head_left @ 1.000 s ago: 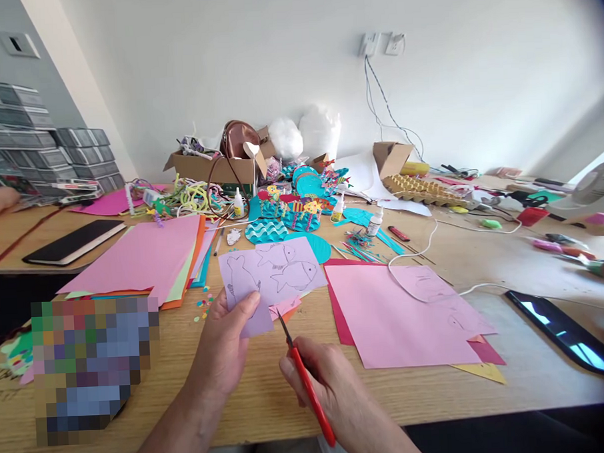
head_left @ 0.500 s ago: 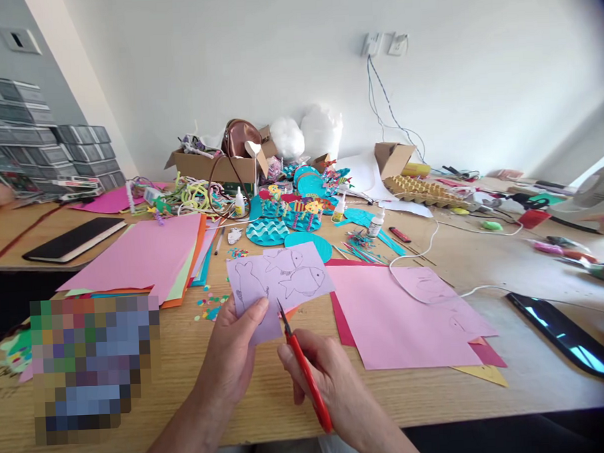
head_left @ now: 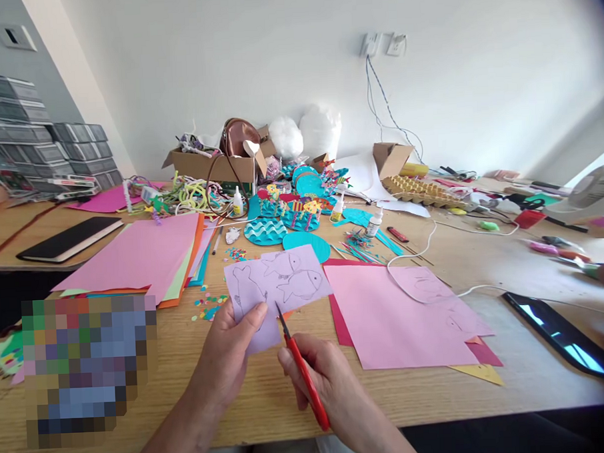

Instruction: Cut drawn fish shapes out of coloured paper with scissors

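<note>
A piece of light purple paper (head_left: 299, 283) with pencilled fish outlines is pinched at its lower left by my left hand (head_left: 232, 346), thumb on top. My right hand (head_left: 323, 376) is wrapped round red-handled scissors (head_left: 307, 380). Their dark blades point up and away, with the tip at the paper's lower edge, between the drawn shapes. Part of the lower drawing lies hidden behind my left thumb. Under the paper, a small orange scrap shows on the table.
Pink sheets (head_left: 401, 322) lie to the right, crossed by a white cable (head_left: 399, 279), with a phone (head_left: 557, 335) beyond. Stacked coloured paper (head_left: 128, 254) and a black notebook (head_left: 69, 238) are on the left. Glue bottles (head_left: 374, 222) and turquoise paper crafts (head_left: 265, 231) stand behind.
The purple paper has tilted slightly in my left hand, its lower part dipping a little. My right hand and the scissors keep nearly the same place. The whole view has shifted slightly.
</note>
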Motion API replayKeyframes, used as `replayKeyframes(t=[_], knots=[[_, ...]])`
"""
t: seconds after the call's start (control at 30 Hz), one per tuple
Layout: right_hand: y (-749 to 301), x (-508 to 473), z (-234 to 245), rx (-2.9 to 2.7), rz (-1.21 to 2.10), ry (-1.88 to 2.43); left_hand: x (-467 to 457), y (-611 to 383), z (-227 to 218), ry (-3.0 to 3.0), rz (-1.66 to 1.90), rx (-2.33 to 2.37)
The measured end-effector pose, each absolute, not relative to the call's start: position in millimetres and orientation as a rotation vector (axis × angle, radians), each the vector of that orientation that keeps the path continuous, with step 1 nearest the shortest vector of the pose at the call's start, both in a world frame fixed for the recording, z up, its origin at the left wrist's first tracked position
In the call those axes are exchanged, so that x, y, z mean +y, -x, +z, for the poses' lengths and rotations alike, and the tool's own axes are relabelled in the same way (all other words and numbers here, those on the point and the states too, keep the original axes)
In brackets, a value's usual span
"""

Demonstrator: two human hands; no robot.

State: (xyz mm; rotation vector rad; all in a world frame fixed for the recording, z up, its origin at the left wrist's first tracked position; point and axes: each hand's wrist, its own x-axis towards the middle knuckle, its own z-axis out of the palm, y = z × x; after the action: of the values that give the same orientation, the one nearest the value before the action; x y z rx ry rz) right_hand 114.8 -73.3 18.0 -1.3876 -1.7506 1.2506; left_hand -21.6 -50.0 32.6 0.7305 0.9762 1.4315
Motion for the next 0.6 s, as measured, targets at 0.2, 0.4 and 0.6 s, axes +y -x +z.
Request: replayKeyframes(t=[0.2, 0.4, 0.6], knots=[[-118, -76, 21, -1.706, 1.332, 1.368, -53, 22, 31, -0.777, 1.322, 0.968], [-119, -75, 11, -1.668, 1.353, 1.359, -52, 21, 31, -0.803, 1.290, 0.973], [-122, -77, 12, -1.687, 1.319, 1.376, -51, 21, 32, -0.811, 1.251, 0.968]])
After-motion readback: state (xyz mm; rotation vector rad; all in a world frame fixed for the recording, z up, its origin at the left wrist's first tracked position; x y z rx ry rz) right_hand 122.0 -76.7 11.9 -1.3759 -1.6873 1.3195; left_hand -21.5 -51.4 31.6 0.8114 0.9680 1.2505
